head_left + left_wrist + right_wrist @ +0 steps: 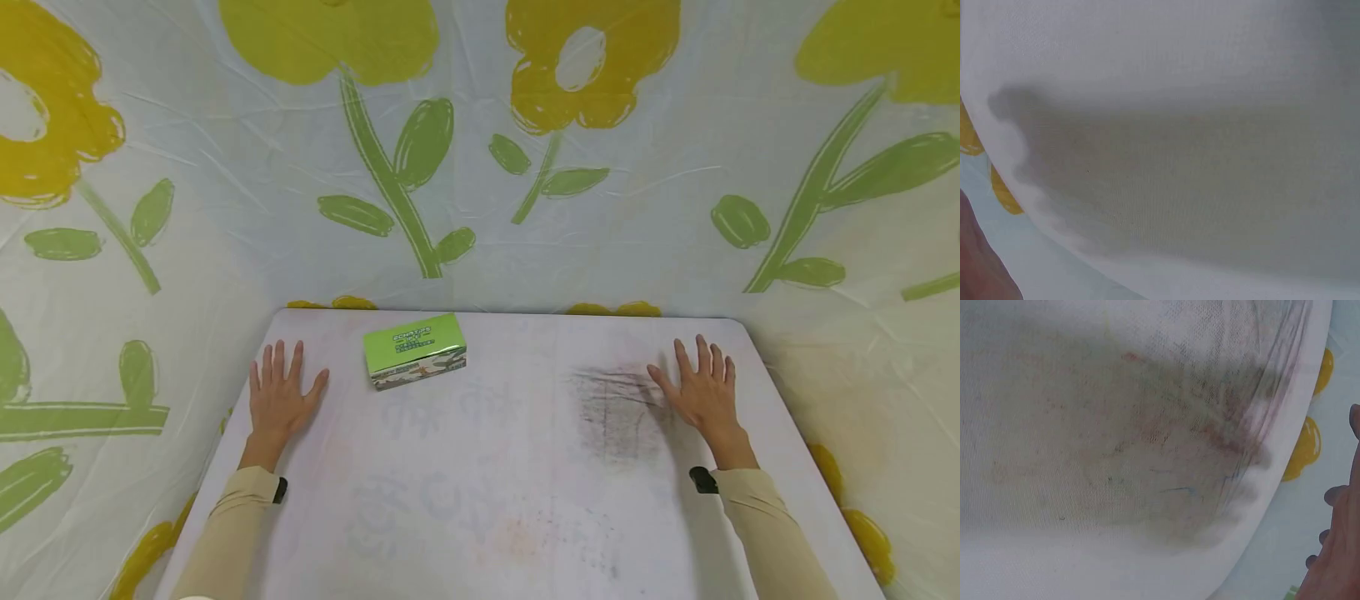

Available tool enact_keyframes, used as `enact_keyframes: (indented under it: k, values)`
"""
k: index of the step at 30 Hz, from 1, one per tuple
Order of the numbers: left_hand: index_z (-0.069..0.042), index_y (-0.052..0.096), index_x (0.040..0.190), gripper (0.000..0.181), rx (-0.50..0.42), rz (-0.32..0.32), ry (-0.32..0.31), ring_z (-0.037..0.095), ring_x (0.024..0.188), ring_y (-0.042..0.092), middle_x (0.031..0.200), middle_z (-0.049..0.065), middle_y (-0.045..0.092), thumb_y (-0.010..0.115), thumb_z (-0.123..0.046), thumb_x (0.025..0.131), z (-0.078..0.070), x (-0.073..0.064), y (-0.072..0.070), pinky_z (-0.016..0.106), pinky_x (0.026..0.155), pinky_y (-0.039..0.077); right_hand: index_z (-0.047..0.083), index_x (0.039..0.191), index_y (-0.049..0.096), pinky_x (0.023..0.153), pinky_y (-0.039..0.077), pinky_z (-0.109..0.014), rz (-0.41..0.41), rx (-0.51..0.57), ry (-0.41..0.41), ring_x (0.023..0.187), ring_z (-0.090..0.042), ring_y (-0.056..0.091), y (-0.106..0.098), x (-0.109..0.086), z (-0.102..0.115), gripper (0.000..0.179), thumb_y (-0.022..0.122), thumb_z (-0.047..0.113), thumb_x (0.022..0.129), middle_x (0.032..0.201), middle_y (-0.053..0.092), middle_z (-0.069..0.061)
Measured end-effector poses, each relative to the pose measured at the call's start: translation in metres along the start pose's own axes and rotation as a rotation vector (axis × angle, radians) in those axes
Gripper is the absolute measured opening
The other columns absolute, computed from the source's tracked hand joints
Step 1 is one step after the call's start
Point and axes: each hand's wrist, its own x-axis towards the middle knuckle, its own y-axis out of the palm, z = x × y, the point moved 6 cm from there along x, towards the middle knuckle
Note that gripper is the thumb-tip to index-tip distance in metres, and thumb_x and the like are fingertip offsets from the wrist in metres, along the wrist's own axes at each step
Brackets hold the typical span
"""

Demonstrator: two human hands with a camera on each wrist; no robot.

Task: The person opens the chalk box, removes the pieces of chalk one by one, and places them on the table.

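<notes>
A green-topped rectangular box (pixel 415 350) with printed sides lies near the far edge of the white table (pixel 480 433), left of centre. To its left, my left hand (pixel 279 402) is held with fingers spread, apart from the box. On the right side, my right hand (pixel 705 396) also has its fingers spread and holds nothing, close to a dark smudge (pixel 615 412) on the tabletop. Each wrist view shows a hand's shadow on the table surface. Only part of the left hand (pixel 982 262) and of the right hand (pixel 1338 550) shows there.
Behind the table and at its sides hangs a pale cloth (pixel 630 242) printed with yellow flowers and green leaves. Faint blue marks (pixel 412 500) and a pinkish stain (pixel 521 533) show on the tabletop. A black band (pixel 703 480) sits at the right wrist.
</notes>
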Motion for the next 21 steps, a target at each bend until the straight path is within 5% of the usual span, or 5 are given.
enact_keyframes:
  k: [7,15,21]
  values:
    - [-0.004,0.028,0.161,0.080,-0.016,-0.026,-0.003,0.046,0.154,0.009,0.164,0.030,0.018,0.048,-0.056,0.102,-0.002,0.003,-0.001,0.063,0.123,0.001,-0.005,0.155,0.032,0.117,0.008,-0.073,-0.030,0.082,-0.002,0.144,-0.060,0.015,0.002,0.003,0.002,0.080,0.049,0.053,0.103,0.160,0.015,-0.038]
    - [0.012,0.050,0.139,0.065,-0.056,-0.310,0.071,0.059,0.127,0.043,0.138,0.041,0.044,0.059,-0.037,0.098,-0.016,0.008,-0.016,0.070,0.105,0.035,-0.012,0.137,0.048,0.104,0.030,-0.074,-0.247,0.218,0.010,0.127,-0.061,0.040,-0.006,0.008,0.014,0.050,0.061,0.022,0.103,0.142,0.040,-0.040]
    - [0.015,0.056,0.129,0.054,-0.099,-0.337,0.036,0.057,0.106,0.055,0.125,0.040,0.054,0.060,-0.030,0.101,-0.029,0.011,-0.023,0.068,0.086,0.046,-0.011,0.127,0.058,0.100,0.040,-0.068,-0.356,0.317,0.012,0.120,-0.054,0.051,-0.013,0.012,0.026,0.038,0.066,0.015,0.100,0.130,0.054,-0.035]
